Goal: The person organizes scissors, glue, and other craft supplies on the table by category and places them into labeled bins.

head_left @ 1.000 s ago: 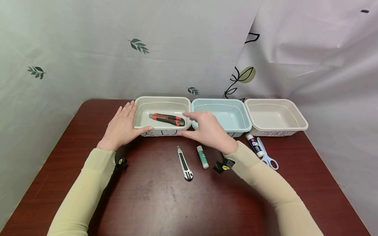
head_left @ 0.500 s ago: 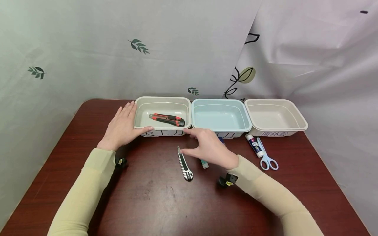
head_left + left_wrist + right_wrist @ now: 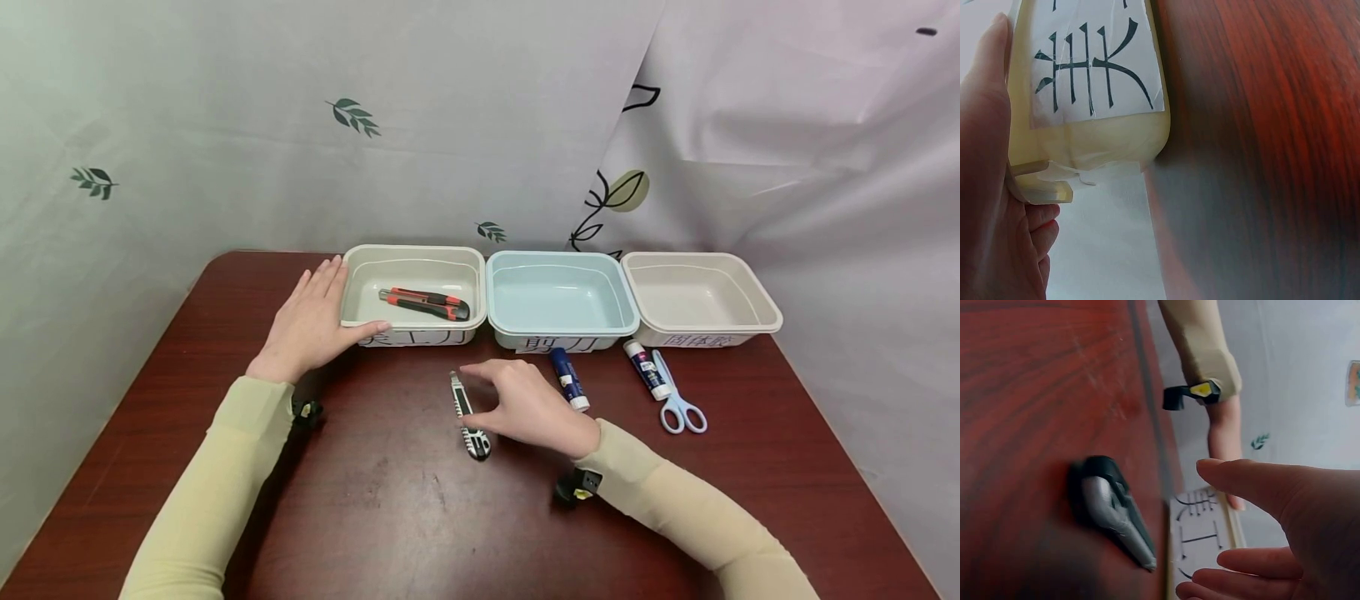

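Observation:
My left hand (image 3: pixel 303 329) rests on the near left corner of the left grey-white bin (image 3: pixel 363 279), fingers straight along its side and thumb along the front rim. In that bin lies a red and black utility knife (image 3: pixel 429 307); whether it is one or two side by side, I cannot tell. My right hand (image 3: pixel 525 404), thumb and fingers spread apart, hovers over a silver and black utility knife (image 3: pixel 477 443) on the table. A gap shows between that hand and the utility knife (image 3: pixel 1113 512) in the right wrist view. Bin lettering (image 3: pixel 1091 65) fills the left wrist view.
A light blue bin (image 3: pixel 555 292) and a beige bin (image 3: pixel 690 292) continue the row rightward. Before them lie a blue glue stick (image 3: pixel 570 381), another glue stick (image 3: pixel 647 371) and light blue scissors (image 3: pixel 681 408). A curtain (image 3: pixel 247 125) hangs behind the table (image 3: pixel 360 517).
My right hand has come back from the left bin's front right corner toward me, over the silver utility knife. It now hides a green glue stick and uncovers the blue one. My left hand stays put.

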`<action>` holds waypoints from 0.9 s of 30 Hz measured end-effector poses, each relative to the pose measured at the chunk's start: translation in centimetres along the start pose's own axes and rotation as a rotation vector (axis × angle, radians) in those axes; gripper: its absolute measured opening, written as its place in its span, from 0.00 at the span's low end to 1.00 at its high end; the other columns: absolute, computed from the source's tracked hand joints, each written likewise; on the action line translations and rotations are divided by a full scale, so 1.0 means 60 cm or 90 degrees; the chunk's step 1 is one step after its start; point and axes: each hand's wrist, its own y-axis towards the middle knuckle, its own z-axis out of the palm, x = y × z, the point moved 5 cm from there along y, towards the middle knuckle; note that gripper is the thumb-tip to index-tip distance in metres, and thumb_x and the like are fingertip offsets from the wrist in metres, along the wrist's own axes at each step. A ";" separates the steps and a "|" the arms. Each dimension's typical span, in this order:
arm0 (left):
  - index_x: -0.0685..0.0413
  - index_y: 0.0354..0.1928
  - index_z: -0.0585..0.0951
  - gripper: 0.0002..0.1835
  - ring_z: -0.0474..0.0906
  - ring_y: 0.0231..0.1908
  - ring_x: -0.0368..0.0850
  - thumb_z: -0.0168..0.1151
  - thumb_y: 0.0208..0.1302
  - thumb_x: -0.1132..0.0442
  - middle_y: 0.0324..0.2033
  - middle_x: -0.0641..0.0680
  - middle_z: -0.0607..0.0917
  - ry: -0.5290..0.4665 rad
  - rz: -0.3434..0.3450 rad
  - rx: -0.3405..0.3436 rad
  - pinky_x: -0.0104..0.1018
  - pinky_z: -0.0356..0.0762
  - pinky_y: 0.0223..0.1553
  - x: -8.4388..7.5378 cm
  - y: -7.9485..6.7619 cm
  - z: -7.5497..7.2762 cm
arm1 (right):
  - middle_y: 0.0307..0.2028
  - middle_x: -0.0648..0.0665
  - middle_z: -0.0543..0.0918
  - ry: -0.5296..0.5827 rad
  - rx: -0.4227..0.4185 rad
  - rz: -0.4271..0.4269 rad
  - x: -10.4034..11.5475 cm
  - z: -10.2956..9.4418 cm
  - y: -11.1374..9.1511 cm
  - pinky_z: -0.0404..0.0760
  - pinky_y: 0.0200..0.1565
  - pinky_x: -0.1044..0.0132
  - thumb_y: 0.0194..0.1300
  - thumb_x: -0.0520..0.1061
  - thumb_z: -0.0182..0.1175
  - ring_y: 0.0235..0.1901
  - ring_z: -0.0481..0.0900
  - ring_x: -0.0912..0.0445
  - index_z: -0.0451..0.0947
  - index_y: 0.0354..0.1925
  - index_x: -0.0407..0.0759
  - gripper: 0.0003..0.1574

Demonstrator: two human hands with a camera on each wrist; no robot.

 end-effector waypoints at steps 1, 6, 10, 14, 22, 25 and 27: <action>0.67 0.79 0.48 0.66 0.44 0.77 0.60 0.55 0.59 0.21 0.78 0.67 0.51 0.000 0.000 0.000 0.49 0.33 0.77 0.000 0.000 0.000 | 0.51 0.44 0.87 0.003 0.005 -0.001 0.000 0.004 -0.002 0.83 0.49 0.56 0.54 0.55 0.79 0.49 0.84 0.54 0.82 0.59 0.36 0.40; 0.68 0.79 0.48 0.66 0.44 0.77 0.60 0.55 0.59 0.21 0.78 0.67 0.51 0.004 0.001 -0.002 0.50 0.35 0.77 0.000 0.000 0.000 | 0.47 0.47 0.87 0.002 0.024 0.001 0.000 0.018 -0.009 0.83 0.45 0.57 0.55 0.56 0.78 0.44 0.84 0.55 0.83 0.58 0.38 0.38; 0.68 0.79 0.48 0.66 0.44 0.77 0.60 0.55 0.59 0.20 0.78 0.67 0.51 0.003 0.000 -0.001 0.50 0.35 0.77 0.000 0.000 0.000 | 0.42 0.50 0.87 -0.014 0.030 -0.004 0.002 0.025 -0.015 0.79 0.38 0.59 0.54 0.57 0.79 0.38 0.80 0.54 0.83 0.57 0.39 0.38; 0.68 0.79 0.48 0.66 0.44 0.77 0.60 0.55 0.59 0.21 0.78 0.67 0.51 0.002 0.000 -0.001 0.50 0.35 0.77 0.000 0.000 -0.001 | 0.36 0.52 0.85 -0.026 0.032 -0.013 0.002 0.031 -0.019 0.76 0.32 0.64 0.53 0.58 0.79 0.34 0.77 0.57 0.83 0.56 0.40 0.38; 0.68 0.79 0.49 0.66 0.44 0.77 0.60 0.55 0.59 0.21 0.78 0.67 0.51 0.004 0.001 -0.004 0.50 0.35 0.77 0.000 0.000 0.000 | 0.40 0.50 0.85 -0.021 0.031 -0.026 0.005 0.043 -0.022 0.78 0.33 0.68 0.50 0.53 0.81 0.32 0.79 0.61 0.83 0.57 0.39 0.38; 0.68 0.79 0.48 0.66 0.44 0.77 0.60 0.55 0.59 0.21 0.78 0.67 0.51 0.002 0.000 -0.004 0.49 0.34 0.77 0.000 0.000 0.000 | 0.42 0.50 0.85 -0.025 0.040 -0.030 0.008 0.048 -0.022 0.80 0.35 0.68 0.50 0.51 0.81 0.34 0.80 0.61 0.82 0.57 0.39 0.37; 0.68 0.79 0.48 0.66 0.44 0.77 0.60 0.55 0.59 0.21 0.78 0.67 0.51 0.001 0.000 -0.004 0.48 0.33 0.77 0.000 0.000 0.000 | 0.42 0.50 0.85 -0.027 0.045 -0.031 0.009 0.051 -0.022 0.80 0.36 0.69 0.51 0.49 0.80 0.34 0.80 0.62 0.82 0.57 0.39 0.36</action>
